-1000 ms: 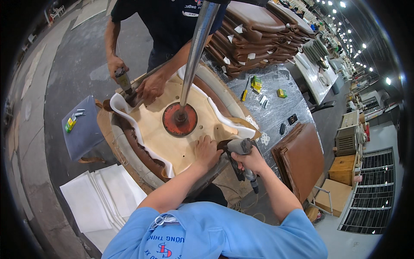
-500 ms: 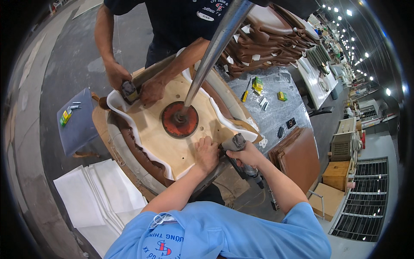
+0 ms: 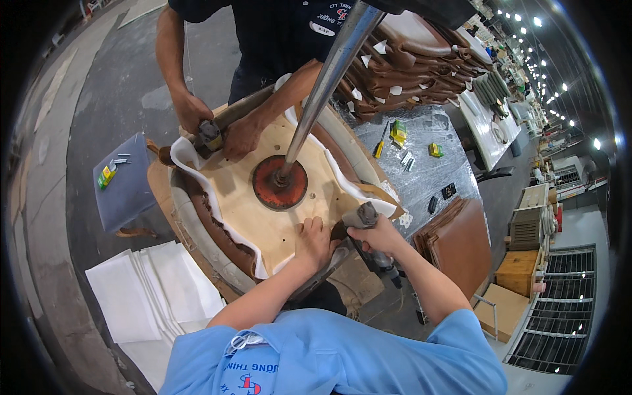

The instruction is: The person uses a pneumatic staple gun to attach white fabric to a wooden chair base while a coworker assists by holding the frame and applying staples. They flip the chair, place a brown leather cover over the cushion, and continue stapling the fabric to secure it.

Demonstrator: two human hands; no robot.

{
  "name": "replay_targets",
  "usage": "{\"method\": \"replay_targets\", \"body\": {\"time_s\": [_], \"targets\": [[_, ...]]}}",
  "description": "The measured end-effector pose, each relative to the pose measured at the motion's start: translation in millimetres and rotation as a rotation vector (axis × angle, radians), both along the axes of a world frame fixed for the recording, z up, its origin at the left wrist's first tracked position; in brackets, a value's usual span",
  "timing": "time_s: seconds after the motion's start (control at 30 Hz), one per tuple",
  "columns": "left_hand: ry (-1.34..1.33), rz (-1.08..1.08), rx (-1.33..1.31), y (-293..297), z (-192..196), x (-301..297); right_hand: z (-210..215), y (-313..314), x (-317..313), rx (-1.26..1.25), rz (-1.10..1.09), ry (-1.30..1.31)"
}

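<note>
A light wooden seat panel (image 3: pixel 263 220) edged with white padding (image 3: pixel 209 201) and brown leather (image 3: pixel 205 212) lies under a round red press plate (image 3: pixel 280 182) on a metal rod (image 3: pixel 332 79). My left hand (image 3: pixel 315 245) rests on the panel's near edge, fingers extended over the wood and thumb beside the rim. My right hand (image 3: pixel 376 238) grips a grey staple gun (image 3: pixel 362 216), its head at the panel's near right corner. Whether its nose touches the panel is hidden. Across from me, a co-worker's hand (image 3: pixel 242 136) presses the far edge; their other hand (image 3: pixel 193 113) holds another staple gun (image 3: pixel 209 135).
On the plastic-wrapped table (image 3: pixel 421 181) at right lie yellow-green boxes (image 3: pixel 398 131), staple strips (image 3: pixel 407 160) and brown sheets (image 3: pixel 461 234). Folded brown leather (image 3: pixel 401 66) is piled behind. A small stool (image 3: pixel 124 181) and white sheets (image 3: pixel 148 286) are at left.
The whole view has shifted slightly. My left hand's fingers have drawn back a little toward me on the panel. My right hand keeps the staple gun at about the same corner.
</note>
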State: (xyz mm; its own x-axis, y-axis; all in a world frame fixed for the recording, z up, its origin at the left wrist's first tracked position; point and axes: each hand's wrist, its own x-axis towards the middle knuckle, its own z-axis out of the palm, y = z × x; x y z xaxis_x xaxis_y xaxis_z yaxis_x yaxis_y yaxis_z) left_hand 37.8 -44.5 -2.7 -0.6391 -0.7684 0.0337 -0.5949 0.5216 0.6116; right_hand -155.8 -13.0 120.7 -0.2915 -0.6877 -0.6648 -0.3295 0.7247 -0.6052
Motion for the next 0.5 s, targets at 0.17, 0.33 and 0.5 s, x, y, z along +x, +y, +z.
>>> {"method": "replay_targets", "body": {"time_s": [0.17,0.33,0.5], "targets": [[0.123,0.070,-0.063,-3.8,-2.6,-1.0,-5.4,13.7,1.7,-0.025,0.003,-0.089],[0.153,0.095,-0.035,-5.5,-6.7,-1.8,-1.9,6.0,11.3,0.020,0.028,-0.063],[0.110,0.077,0.048,-5.8,-7.6,-2.5,6.3,-2.9,20.2,0.064,0.020,-0.013]]}}
